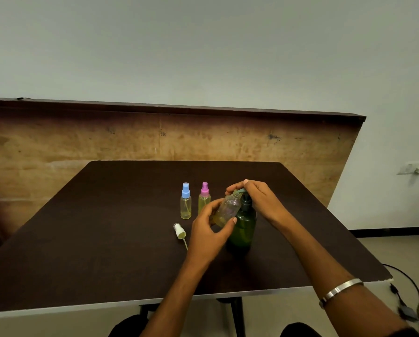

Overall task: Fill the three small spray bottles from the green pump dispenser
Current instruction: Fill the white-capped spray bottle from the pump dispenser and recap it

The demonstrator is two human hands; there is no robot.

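Head view, left hand [209, 229]: fingers curled round the uncapped spray bottle [226, 210], tilting its mouth under the spout to catch liquid.
Right hand [257, 198]: fingers bent over the green pump dispenser [243, 227] head, apparently pressing.
Table [106, 239]: blue-capped bottle [186, 201], pink-capped bottle [204, 198] upright, capped, probably filled; white sprayer cap [180, 231] lies alongside for refitting.

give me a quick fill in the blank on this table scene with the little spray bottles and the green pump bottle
1. The spray bottle with the blue cap stands to the ____ of the spray bottle with the pink cap.
2. The left hand holds the uncapped clear bottle tilted at the green pump dispenser's ____.
3. The right hand presses the dispenser's ____.
4. The loose white spray cap lies on the dark ____.

Missing: left; spout; pump; table
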